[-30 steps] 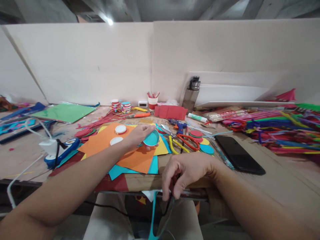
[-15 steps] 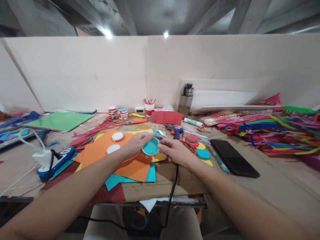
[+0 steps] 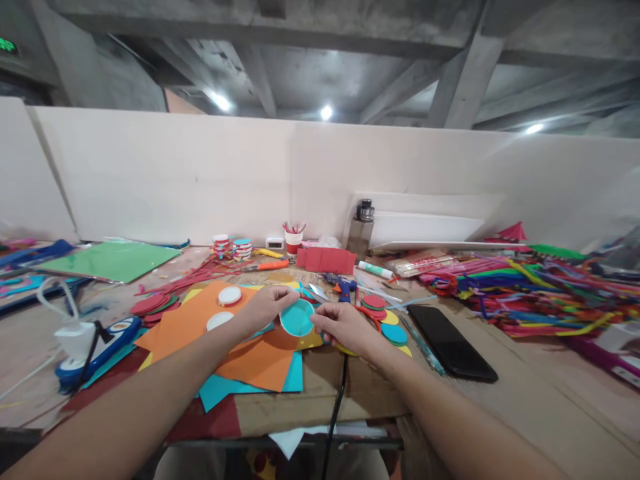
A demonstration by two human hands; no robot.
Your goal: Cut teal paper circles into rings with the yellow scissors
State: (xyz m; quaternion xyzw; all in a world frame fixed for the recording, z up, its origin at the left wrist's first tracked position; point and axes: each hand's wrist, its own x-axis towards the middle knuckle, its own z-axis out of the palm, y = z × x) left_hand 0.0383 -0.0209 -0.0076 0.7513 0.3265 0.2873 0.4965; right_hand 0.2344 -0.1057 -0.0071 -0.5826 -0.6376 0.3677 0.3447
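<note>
A teal disc with a raised white rim (image 3: pixel 299 319) is held up over the papers in front of me. My left hand (image 3: pixel 269 308) pinches its left edge between thumb and fingers. The fingertips of my right hand (image 3: pixel 343 327) are closed at its right edge. Red-handled scissors (image 3: pixel 373 319) show beside and behind my right hand; whether those fingers also hold them, I cannot tell. Below the hands lie orange paper sheets (image 3: pixel 260 370) over teal sheets (image 3: pixel 220 393). Two white-topped round pieces, one red-sided (image 3: pixel 230 296), rest on the orange paper, partly behind my left forearm.
Red discs (image 3: pixel 150 305) lie left, teal and yellow ones (image 3: pixel 394 333) right. A blue glue gun (image 3: pixel 346 288), a glue stick (image 3: pixel 375 269) and a bottle (image 3: pixel 361 230) stand or lie behind. Rightward are a black phone (image 3: pixel 453 343) and pipe cleaners (image 3: pixel 520 287). A power strip (image 3: pixel 100 350) sits left.
My view has tipped upward and shifted slightly right, so the table appears lower. Both hands stay at the teal disc, which looks slightly more tilted.
</note>
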